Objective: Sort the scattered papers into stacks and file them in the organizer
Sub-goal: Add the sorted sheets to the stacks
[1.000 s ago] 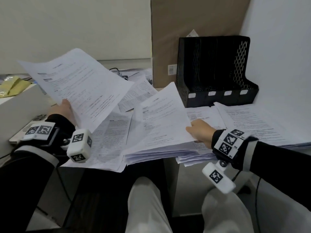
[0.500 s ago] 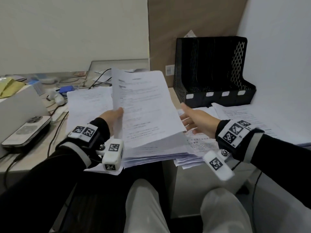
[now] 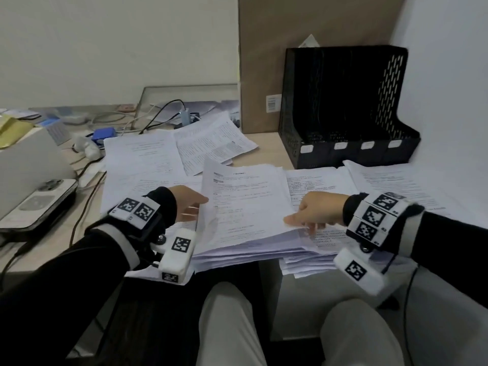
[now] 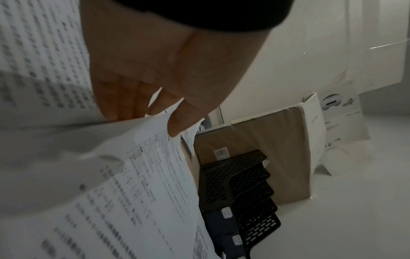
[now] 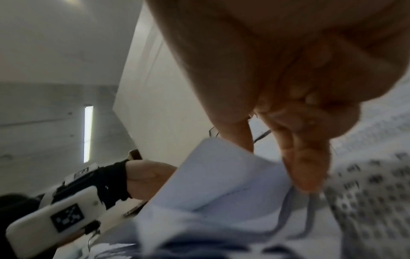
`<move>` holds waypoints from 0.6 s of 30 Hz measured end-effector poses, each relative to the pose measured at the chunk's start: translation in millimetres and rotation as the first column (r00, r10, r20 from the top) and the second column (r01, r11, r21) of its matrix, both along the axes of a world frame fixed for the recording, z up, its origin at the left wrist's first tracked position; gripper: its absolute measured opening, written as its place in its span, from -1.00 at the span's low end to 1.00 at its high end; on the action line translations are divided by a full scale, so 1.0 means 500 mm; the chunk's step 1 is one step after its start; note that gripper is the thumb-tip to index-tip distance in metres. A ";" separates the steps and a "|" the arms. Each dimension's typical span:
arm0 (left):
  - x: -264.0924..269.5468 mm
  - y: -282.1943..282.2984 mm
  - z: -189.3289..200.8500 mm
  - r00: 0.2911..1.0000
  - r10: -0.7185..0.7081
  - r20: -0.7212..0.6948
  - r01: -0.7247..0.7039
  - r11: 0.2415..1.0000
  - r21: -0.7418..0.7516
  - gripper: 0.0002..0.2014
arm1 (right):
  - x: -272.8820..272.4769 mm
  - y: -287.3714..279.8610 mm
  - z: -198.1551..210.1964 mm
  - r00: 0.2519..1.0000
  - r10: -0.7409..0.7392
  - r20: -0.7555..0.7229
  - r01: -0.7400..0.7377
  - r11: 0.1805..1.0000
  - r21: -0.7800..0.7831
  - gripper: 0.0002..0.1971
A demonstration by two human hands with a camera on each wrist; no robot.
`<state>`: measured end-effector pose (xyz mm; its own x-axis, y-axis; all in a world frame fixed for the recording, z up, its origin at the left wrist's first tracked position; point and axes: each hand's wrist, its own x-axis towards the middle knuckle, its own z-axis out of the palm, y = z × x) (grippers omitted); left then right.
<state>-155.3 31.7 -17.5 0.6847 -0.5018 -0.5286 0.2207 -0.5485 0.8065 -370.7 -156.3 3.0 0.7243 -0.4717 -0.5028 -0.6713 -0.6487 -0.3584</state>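
A thick stack of printed papers (image 3: pixel 245 215) lies at the desk's near edge, its top sheets a little raised. My left hand (image 3: pixel 200 204) pinches the stack's left edge, thumb (image 4: pixel 177 122) on top of a sheet and the fingers (image 4: pixel 119 105) behind it. On the stack's right edge my right hand (image 3: pixel 298 224) pinches the top sheets, with the thumb above and the curled fingers (image 5: pixel 303 175) among the sheet edges. The black mesh organizer (image 3: pixel 343 107) stands upright at the back right, its slots dark and seemingly empty; it also shows in the left wrist view as the organizer (image 4: pixel 239 189).
Loose sheets (image 3: pixel 211 143) lie behind the stack, and more papers (image 3: pixel 396 186) spread to the right before the organizer. A brown cardboard panel (image 3: pixel 264 62) leans on the wall. Cables (image 3: pixel 163 112), a blue object (image 3: pixel 103 134) and a phone (image 3: pixel 39 202) crowd the left.
My left hand swung its sheet from the upper left down onto the stack. My right hand lifted off the papers, then came back to pinch the stack's right edge.
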 end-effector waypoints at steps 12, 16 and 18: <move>0.172 0.001 0.046 0.943 0.110 0.315 -0.088 0.993 -0.083 -0.68 | 0.308 -0.079 0.086 0.932 -0.153 0.328 0.130 0.987 0.092 -0.79; 0.166 -0.055 0.037 0.920 -0.072 0.385 0.120 0.987 -0.104 -0.66 | 0.444 -0.137 0.054 0.925 -0.147 0.349 0.177 0.983 -0.055 -0.75; 0.158 -0.088 0.027 0.911 -0.186 0.369 0.225 0.972 -0.064 -0.74 | 0.490 -0.164 0.034 0.921 -0.145 0.361 0.196 0.974 -0.110 -0.77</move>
<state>-76.3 -12.3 -4.2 0.6937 -0.6904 -0.2052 -0.2021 -0.4600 0.8646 -125.8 -238.4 20.0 0.7435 -0.6512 -0.1520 -0.6253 -0.5964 -0.5033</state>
